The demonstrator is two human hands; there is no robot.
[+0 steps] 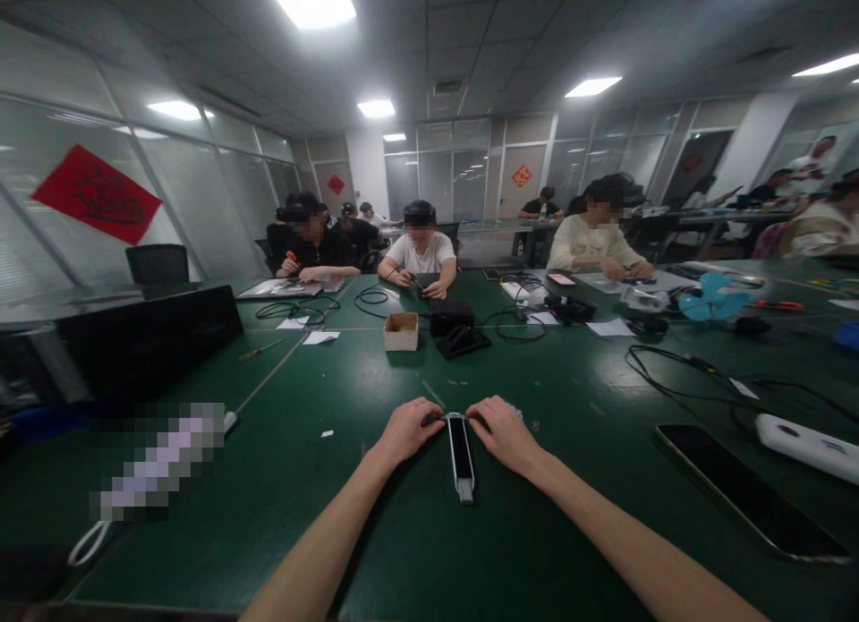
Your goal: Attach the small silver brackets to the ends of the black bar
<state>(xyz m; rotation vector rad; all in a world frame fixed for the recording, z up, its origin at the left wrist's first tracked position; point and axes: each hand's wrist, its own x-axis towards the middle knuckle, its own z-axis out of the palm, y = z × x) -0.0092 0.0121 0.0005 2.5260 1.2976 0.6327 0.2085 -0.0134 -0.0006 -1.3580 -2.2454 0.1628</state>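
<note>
- The left hand (408,431) and the right hand (505,434), one of each: both closed, fingers curled inward, gripping the top end of the device from either side.
- Narrow handheld device (460,452), one: black face in a white casing, lying lengthwise between the forearms with its grey tip toward me. I cannot make out what kind of device it is.
- Green work table (282,515), one: it runs under everything listed here. A white scrap (327,433), one, lies left of the hands.
- Right of the hands: black-screened smartphone (752,490), one; white power strip (809,447), one, cut off by the frame edge; black cable (691,378), one, looping behind them.
- Left of the hands: pixelated object (157,461), one, too blurred for me to name, with a white cord (87,546) at its near end.
- Mid-table: open cardboard box (401,332), one; black box (451,318), one, just beside it; screwdriver (260,350), one; teal fan (712,300), one, partly tangled among cables; white paper sheets (609,328), at least four.
- Far side: seated people (420,253), three, facing me, with their hands at the table edge. What they hold is too small for me to tell. More people sit behind them, and I cannot count them reliably.
- Glass wall: red banner (96,194), one.
</note>
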